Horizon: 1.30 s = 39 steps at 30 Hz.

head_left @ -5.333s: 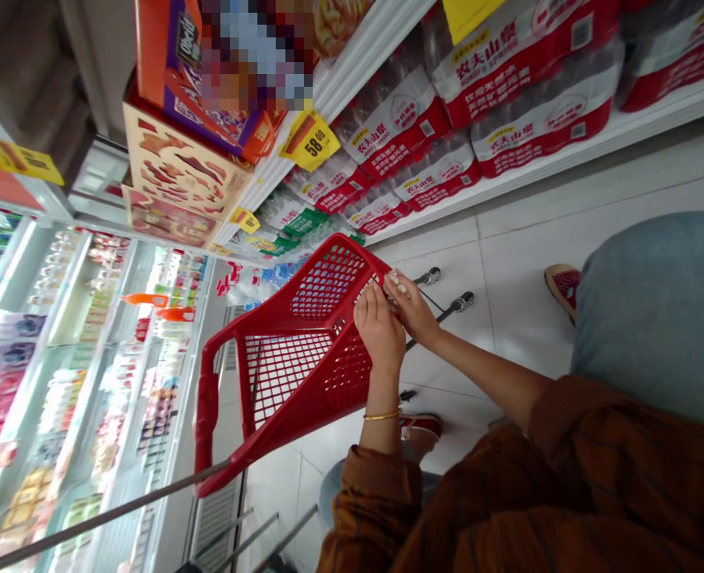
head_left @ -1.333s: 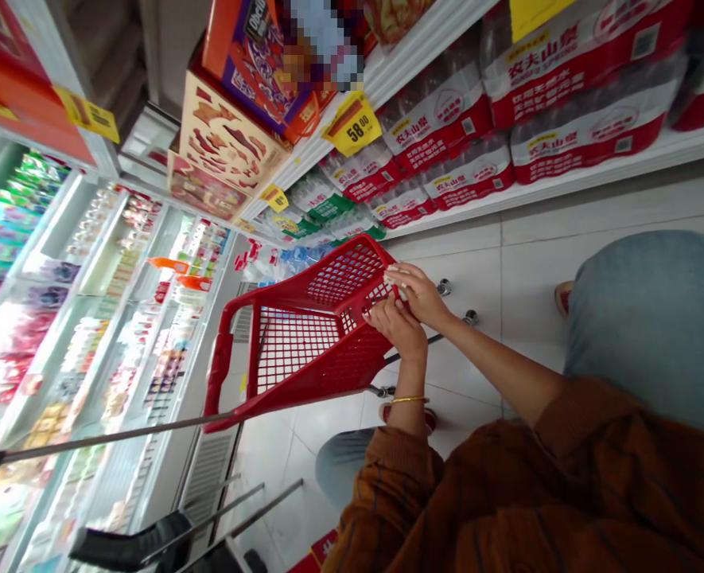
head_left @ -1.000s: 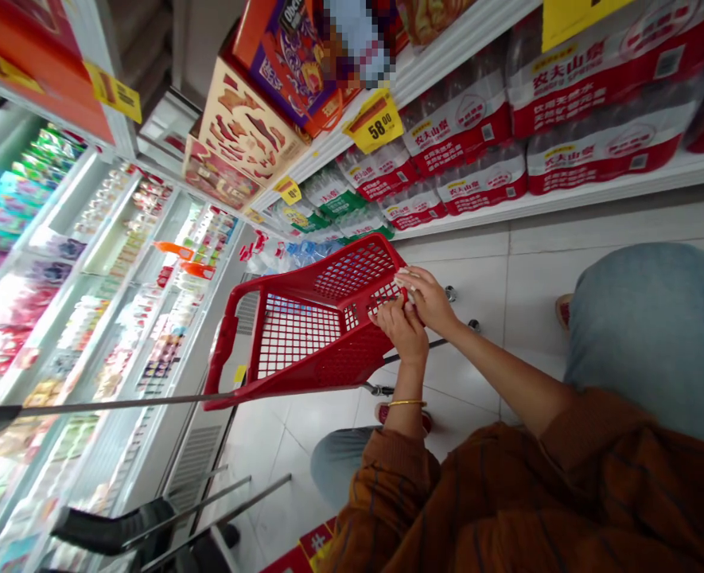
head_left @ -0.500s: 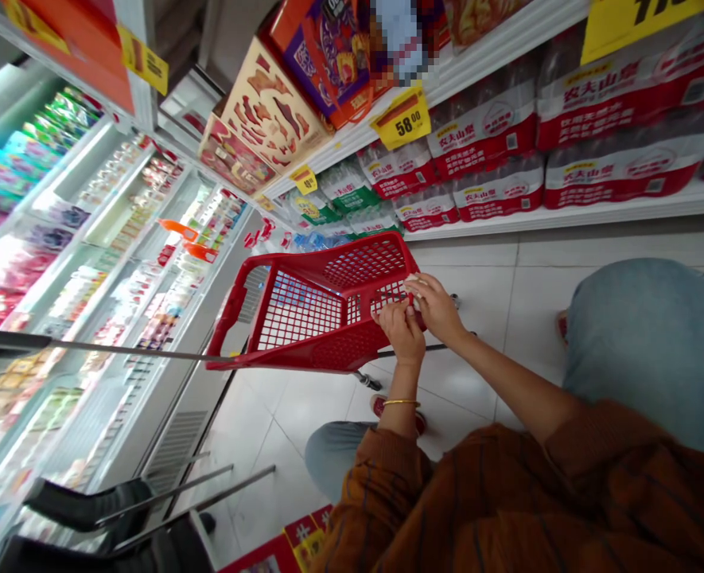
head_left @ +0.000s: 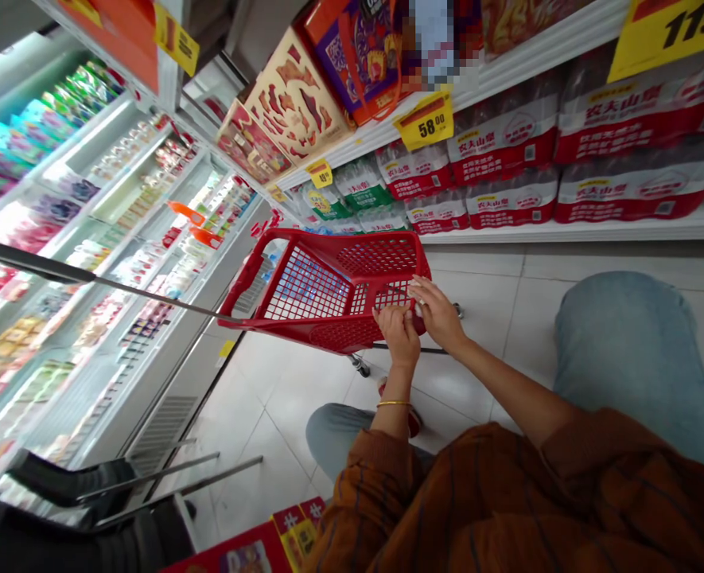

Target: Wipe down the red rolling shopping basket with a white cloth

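Note:
A red plastic shopping basket on wheels (head_left: 352,278), with mesh sides and no goods visible inside, stands in front of me. My left hand (head_left: 398,333), below a gold bracelet on the wrist, curls its fingers over the basket's near rim. Close beside it, my right hand (head_left: 438,314) rests bent over the same rim, its fingertips at the inner edge. Both hands look closed on the rim; the undersides of the fingers are hidden. A thin metal rod with a dark grip (head_left: 77,274) reaches from the basket's far left corner.
Shrink-wrapped bottled water packs (head_left: 507,151) line the lower shelf, with gift boxes (head_left: 304,95) above. A lit refrigerated case (head_left: 118,239) runs along the left. Black padded objects with metal rods (head_left: 77,477) and a red promotional box (head_left: 256,549) are at lower left. Pale floor tiles (head_left: 476,382) lie below.
The view has shifted and turned slightly, so the shelves sit further right. The basket appears a little turned, its rod slanting more. Both hands stay on the rim.

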### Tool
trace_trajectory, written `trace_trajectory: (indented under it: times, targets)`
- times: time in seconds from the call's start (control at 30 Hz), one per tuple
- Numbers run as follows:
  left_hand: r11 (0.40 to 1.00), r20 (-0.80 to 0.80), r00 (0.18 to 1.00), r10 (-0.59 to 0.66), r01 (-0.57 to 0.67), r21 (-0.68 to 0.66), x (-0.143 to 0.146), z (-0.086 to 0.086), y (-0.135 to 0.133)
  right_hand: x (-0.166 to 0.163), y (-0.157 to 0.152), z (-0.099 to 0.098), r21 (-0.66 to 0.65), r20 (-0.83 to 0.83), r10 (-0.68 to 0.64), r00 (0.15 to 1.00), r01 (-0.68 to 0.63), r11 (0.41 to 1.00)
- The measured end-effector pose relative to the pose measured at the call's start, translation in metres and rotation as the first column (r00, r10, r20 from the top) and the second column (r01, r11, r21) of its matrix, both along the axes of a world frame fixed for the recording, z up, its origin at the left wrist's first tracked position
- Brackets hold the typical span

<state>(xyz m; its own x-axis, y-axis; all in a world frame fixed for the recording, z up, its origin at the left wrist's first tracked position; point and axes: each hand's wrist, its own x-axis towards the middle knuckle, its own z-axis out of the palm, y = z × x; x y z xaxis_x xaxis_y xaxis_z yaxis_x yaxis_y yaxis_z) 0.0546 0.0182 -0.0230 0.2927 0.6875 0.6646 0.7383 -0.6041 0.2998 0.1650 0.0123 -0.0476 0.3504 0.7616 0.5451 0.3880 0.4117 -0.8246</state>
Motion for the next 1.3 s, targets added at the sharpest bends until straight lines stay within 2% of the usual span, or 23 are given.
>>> trace_trajectory:
  times: [0.17, 0.4, 0.5, 0.83, 1.0, 1.13, 1.3]
  targets:
    - [1.0, -0.002, 1.0, 0.0, 0.0, 0.004, -0.001, 0.001, 0.0, 0.004, -0.001, -0.004, 0.0, 0.027, 0.045, 0.999, -0.045, 0.999]
    - [1.0, -0.049, 0.999, 0.008, -0.009, -0.011, -0.004, 0.005, -0.005, 0.019, -0.012, -0.013, -0.001, 0.161, 0.269, 0.95, -0.273, 0.962]
    - [1.0, -0.087, 0.996, 0.011, -0.012, -0.01, -0.006, 0.009, -0.007, 0.021, -0.012, -0.018, 0.013, 0.183, 0.296, 0.937, -0.304, 0.953]
    - [0.996, -0.26, 0.962, -0.088, 0.086, -0.017, -0.017, 0.027, -0.007, 0.01, -0.011, -0.028, 0.022, 0.12, 0.137, 0.983, -0.14, 0.99]
    - [0.983, -0.324, 0.929, -0.179, 0.178, -0.033, -0.015, 0.022, -0.005, -0.003, -0.02, -0.023, -0.014, 0.023, 0.017, 1.0, -0.016, 1.0]
    - [0.989, -0.32, 0.936, -0.15, 0.142, -0.047, -0.012, 0.018, -0.009, -0.022, -0.02, -0.018, 0.038, -0.028, -0.033, 0.999, 0.034, 0.999]
    - [0.988, -0.305, 0.942, -0.142, 0.154, 0.014, -0.009, 0.019, -0.012, -0.04, -0.013, -0.027, 0.118, -0.121, -0.107, 0.987, 0.121, 0.986]
